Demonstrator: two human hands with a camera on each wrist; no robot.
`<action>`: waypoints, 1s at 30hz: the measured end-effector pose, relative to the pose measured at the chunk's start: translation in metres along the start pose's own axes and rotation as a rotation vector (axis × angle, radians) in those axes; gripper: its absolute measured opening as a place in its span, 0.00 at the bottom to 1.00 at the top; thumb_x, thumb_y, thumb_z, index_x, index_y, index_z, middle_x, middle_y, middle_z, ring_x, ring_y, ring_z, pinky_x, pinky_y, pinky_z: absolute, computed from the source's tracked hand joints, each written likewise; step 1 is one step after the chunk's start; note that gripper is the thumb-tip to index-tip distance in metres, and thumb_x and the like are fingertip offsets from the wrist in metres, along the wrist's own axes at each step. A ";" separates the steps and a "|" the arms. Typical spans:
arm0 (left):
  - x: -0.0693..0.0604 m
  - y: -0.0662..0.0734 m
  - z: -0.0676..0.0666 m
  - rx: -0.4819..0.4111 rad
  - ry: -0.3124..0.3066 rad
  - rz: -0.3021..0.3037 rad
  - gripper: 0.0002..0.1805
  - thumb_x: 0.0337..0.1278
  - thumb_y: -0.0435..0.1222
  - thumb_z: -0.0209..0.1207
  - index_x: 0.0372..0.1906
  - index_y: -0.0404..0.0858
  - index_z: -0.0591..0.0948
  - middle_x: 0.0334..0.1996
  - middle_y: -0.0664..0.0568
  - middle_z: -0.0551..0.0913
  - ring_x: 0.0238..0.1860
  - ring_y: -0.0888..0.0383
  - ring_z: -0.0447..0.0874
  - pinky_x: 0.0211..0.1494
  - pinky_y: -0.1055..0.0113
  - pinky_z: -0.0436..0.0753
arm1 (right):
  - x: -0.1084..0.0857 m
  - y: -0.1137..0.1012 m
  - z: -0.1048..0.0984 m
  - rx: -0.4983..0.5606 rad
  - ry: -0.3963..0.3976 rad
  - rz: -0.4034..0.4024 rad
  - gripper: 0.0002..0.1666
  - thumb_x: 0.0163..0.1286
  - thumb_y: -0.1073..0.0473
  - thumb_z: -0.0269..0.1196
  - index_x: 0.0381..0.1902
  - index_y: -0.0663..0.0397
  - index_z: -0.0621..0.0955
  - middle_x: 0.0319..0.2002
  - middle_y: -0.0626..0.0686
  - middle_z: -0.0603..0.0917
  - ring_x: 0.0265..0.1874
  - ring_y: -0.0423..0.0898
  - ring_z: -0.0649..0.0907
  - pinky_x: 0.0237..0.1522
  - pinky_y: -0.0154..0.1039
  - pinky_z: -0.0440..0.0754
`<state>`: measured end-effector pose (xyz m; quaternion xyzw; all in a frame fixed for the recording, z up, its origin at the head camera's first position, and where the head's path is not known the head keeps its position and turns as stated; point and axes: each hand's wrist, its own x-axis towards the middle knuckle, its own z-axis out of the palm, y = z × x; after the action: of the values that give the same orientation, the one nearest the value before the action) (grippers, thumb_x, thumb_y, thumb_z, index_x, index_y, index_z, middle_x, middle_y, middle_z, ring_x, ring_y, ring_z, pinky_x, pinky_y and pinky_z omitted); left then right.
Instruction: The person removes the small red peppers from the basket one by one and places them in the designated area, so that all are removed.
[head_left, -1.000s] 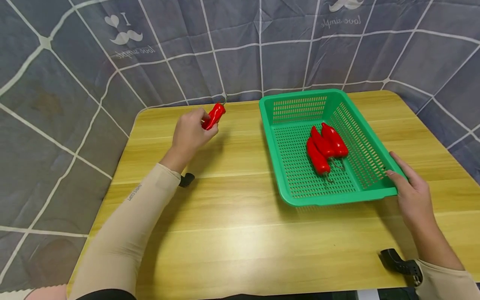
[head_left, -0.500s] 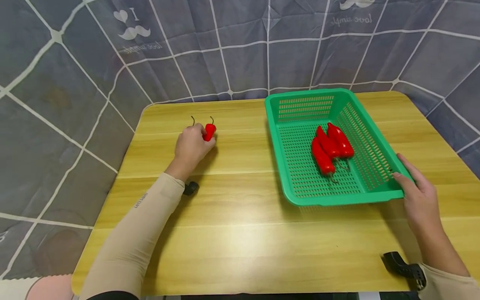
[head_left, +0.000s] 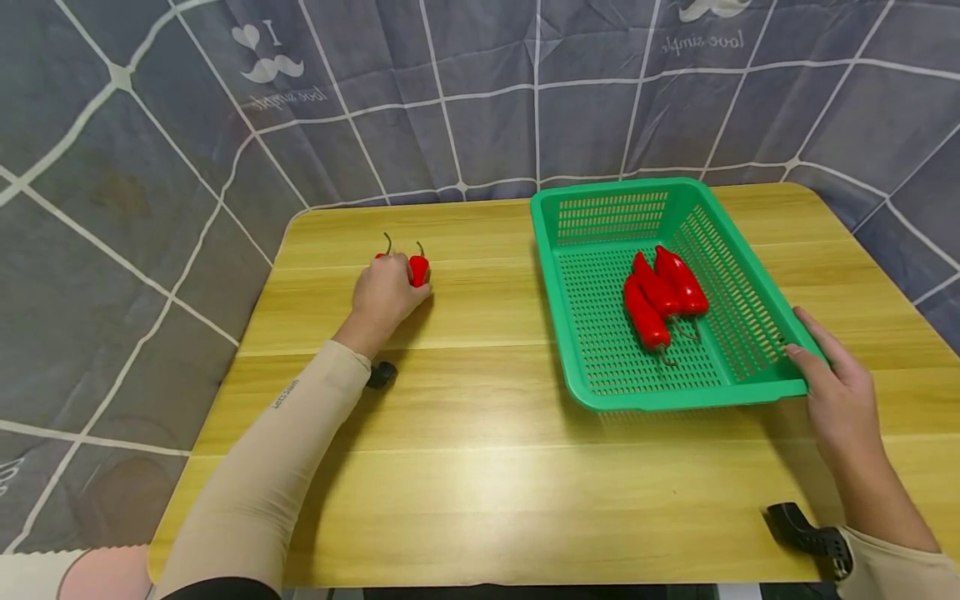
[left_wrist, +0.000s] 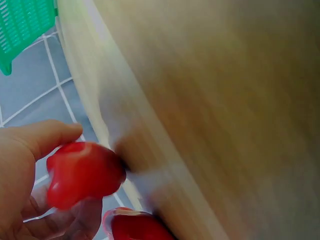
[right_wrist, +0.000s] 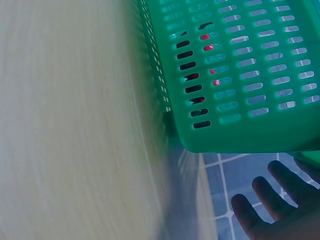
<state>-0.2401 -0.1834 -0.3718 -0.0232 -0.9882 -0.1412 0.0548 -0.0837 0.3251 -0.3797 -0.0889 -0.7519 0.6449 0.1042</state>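
A red pepper (head_left: 418, 271) with a thin dark stem is held between the thumb and fingers of my left hand (head_left: 382, 302), low over the table's back left. The left wrist view shows this red pepper (left_wrist: 86, 175) up close. Beyond the knuckles a second red pepper (head_left: 380, 255) shows only its top and stem; most of it is hidden. My right hand (head_left: 840, 400) grips the near right corner of a green plastic basket (head_left: 553, 292), thumb over the rim. Three fingers (right_wrist: 272, 197) stretch free below it. Several red peppers (head_left: 660, 300) lie together inside.
The wooden table (head_left: 480, 483) carries the basket on its right half. Behind and to the left hangs a grey curtain (head_left: 480, 133) with white grid lines. A dark strap (head_left: 810, 533) sits at my right wrist.
The left hand has come down and slightly nearer with its pepper, beside the other pepper. The view has shifted a little. The right hand and basket stay the same.
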 end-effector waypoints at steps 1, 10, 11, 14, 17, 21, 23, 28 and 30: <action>0.000 0.000 0.000 -0.001 -0.012 -0.007 0.24 0.57 0.46 0.69 0.41 0.28 0.79 0.35 0.39 0.82 0.33 0.41 0.82 0.41 0.50 0.85 | 0.000 0.000 0.000 0.003 -0.001 -0.004 0.29 0.78 0.58 0.56 0.74 0.39 0.71 0.70 0.38 0.69 0.63 0.33 0.69 0.49 0.16 0.67; -0.001 0.004 -0.007 -0.006 -0.029 -0.035 0.24 0.56 0.49 0.70 0.38 0.32 0.78 0.32 0.43 0.81 0.32 0.45 0.79 0.36 0.54 0.82 | 0.001 0.001 -0.001 -0.035 0.011 0.012 0.29 0.78 0.57 0.57 0.74 0.37 0.70 0.70 0.38 0.70 0.61 0.33 0.70 0.47 0.16 0.67; -0.002 0.004 -0.008 -0.005 -0.028 -0.034 0.23 0.56 0.49 0.70 0.36 0.33 0.77 0.31 0.43 0.80 0.31 0.45 0.78 0.34 0.55 0.81 | 0.001 0.001 -0.001 -0.029 0.014 0.014 0.29 0.78 0.57 0.57 0.74 0.37 0.71 0.69 0.38 0.70 0.60 0.33 0.71 0.46 0.16 0.67; -0.002 0.006 -0.009 0.000 -0.026 -0.026 0.22 0.56 0.49 0.70 0.35 0.34 0.77 0.30 0.44 0.80 0.30 0.47 0.77 0.31 0.56 0.79 | 0.001 0.001 0.000 0.020 0.011 0.012 0.29 0.77 0.58 0.57 0.73 0.38 0.71 0.69 0.39 0.71 0.59 0.33 0.72 0.46 0.17 0.68; -0.003 0.007 -0.010 0.000 -0.023 -0.009 0.22 0.56 0.49 0.70 0.35 0.34 0.78 0.30 0.45 0.80 0.29 0.48 0.77 0.30 0.57 0.79 | 0.000 0.002 0.000 0.049 0.010 0.007 0.29 0.77 0.59 0.57 0.73 0.39 0.72 0.69 0.39 0.71 0.59 0.33 0.72 0.47 0.17 0.68; -0.002 0.008 -0.011 -0.003 -0.012 0.005 0.22 0.56 0.50 0.70 0.37 0.34 0.79 0.30 0.45 0.80 0.30 0.48 0.76 0.30 0.57 0.78 | 0.000 0.004 0.000 0.044 0.009 0.001 0.29 0.77 0.59 0.58 0.73 0.40 0.72 0.70 0.39 0.71 0.59 0.33 0.72 0.47 0.17 0.68; -0.002 0.009 -0.012 0.001 -0.003 0.013 0.23 0.56 0.51 0.69 0.38 0.34 0.79 0.31 0.44 0.80 0.30 0.47 0.76 0.31 0.56 0.78 | 0.001 0.004 -0.001 0.034 0.009 -0.002 0.29 0.77 0.58 0.58 0.73 0.40 0.72 0.69 0.39 0.71 0.58 0.33 0.72 0.46 0.17 0.68; -0.001 0.012 -0.015 0.045 0.042 0.065 0.25 0.56 0.53 0.68 0.46 0.35 0.82 0.37 0.44 0.83 0.33 0.47 0.80 0.35 0.53 0.81 | 0.001 0.004 -0.002 -0.037 0.005 0.003 0.29 0.77 0.56 0.57 0.74 0.38 0.70 0.70 0.39 0.70 0.60 0.33 0.71 0.47 0.17 0.68; -0.001 0.013 -0.016 0.075 0.063 0.093 0.27 0.56 0.54 0.68 0.50 0.36 0.82 0.42 0.44 0.84 0.35 0.47 0.82 0.37 0.53 0.81 | 0.001 0.003 -0.002 -0.079 0.000 0.007 0.29 0.78 0.54 0.56 0.75 0.37 0.69 0.71 0.39 0.68 0.63 0.33 0.69 0.49 0.16 0.67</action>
<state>-0.2371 -0.1757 -0.3528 -0.0627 -0.9884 -0.1019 0.0930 -0.0841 0.3277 -0.3821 -0.0957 -0.7766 0.6149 0.0983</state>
